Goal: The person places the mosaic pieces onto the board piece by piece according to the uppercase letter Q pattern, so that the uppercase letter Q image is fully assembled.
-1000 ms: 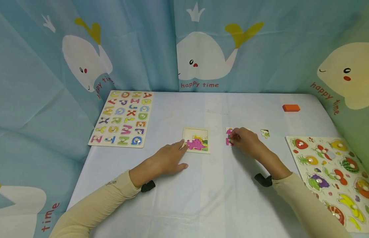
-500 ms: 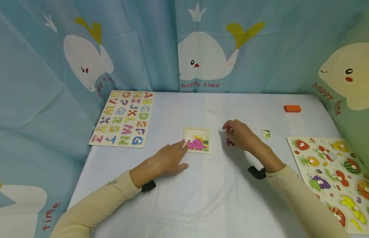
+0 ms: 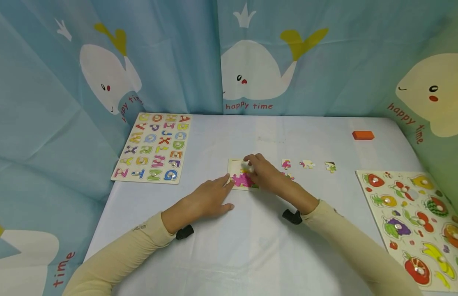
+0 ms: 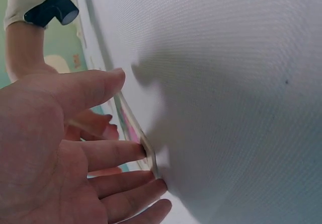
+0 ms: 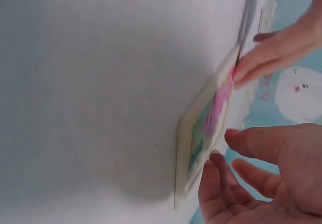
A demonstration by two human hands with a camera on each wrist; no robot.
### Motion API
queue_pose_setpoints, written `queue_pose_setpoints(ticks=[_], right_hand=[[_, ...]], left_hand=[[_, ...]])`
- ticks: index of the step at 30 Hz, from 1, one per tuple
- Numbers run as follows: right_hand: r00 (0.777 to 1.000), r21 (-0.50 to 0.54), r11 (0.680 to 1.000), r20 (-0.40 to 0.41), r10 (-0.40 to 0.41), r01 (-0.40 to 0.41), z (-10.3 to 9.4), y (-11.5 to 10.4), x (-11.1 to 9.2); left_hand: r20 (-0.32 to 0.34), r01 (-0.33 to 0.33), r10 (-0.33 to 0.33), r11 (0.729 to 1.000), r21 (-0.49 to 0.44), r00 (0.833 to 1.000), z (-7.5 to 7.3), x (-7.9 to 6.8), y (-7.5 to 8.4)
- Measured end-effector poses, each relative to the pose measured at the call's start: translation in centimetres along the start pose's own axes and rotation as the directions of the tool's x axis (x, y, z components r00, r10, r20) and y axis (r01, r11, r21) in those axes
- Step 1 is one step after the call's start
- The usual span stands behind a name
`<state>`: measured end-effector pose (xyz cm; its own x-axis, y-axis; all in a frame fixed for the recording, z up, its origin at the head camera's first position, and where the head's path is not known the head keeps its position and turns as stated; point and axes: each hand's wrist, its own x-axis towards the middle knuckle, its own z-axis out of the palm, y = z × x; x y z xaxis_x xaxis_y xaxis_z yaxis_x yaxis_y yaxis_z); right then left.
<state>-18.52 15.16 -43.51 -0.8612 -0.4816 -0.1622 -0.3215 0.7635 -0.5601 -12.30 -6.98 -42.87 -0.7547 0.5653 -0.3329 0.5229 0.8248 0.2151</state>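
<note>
A small square jigsaw puzzle tray (image 3: 234, 165) with a pink dinosaur picture lies mid-table. My left hand (image 3: 205, 198) rests at its lower left corner, fingers extended; the left wrist view shows the fingertips touching the tray's edge (image 4: 152, 156). Over the tray's right side is my right hand (image 3: 267, 174), fingers bent. In the right wrist view its thumb (image 5: 251, 139) and fingertips stand a little apart beside the tray, and whether a piece is between them is unclear. Right of the tray lie loose jigsaw pieces (image 3: 307, 164), one partly hidden by the right forearm.
An alphabet peg board (image 3: 149, 148) lies at the back left. On the right is a fruit peg board (image 3: 410, 222), with an orange block (image 3: 363, 135) farther back. A blue whale-print curtain (image 3: 169, 61) surrounds the table's back and sides.
My right hand has moved left from the loose pieces to the puzzle tray, uncovering several pieces on the table. The left hand has stayed at the tray's corner.
</note>
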Motion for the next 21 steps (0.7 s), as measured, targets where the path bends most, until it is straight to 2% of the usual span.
queue_pose_setpoints(ticks=[6, 15, 21], right_hand=[[0.995, -0.039, 0.994, -0.028, -0.099, 0.098, 1.1, 0.1, -0.2], [0.979, -0.088, 0.978, -0.064, -0.195, 0.189, 1.8, 0.3, -0.2], [0.986, -0.073, 0.984, -0.022, -0.167, 0.165, 1.5, 0.1, -0.1]], left_hand=[[-0.004, -0.006, 0.006, 1.0, 0.009, 1.0, 0.2, 0.1, 0.0], [-0.004, 0.007, -0.006, 1.0, 0.02, 1.0, 0.2, 0.2, 0.0], [0.001, 0.014, -0.014, 1.0, 0.006, 1.0, 0.1, 0.1, 0.1]])
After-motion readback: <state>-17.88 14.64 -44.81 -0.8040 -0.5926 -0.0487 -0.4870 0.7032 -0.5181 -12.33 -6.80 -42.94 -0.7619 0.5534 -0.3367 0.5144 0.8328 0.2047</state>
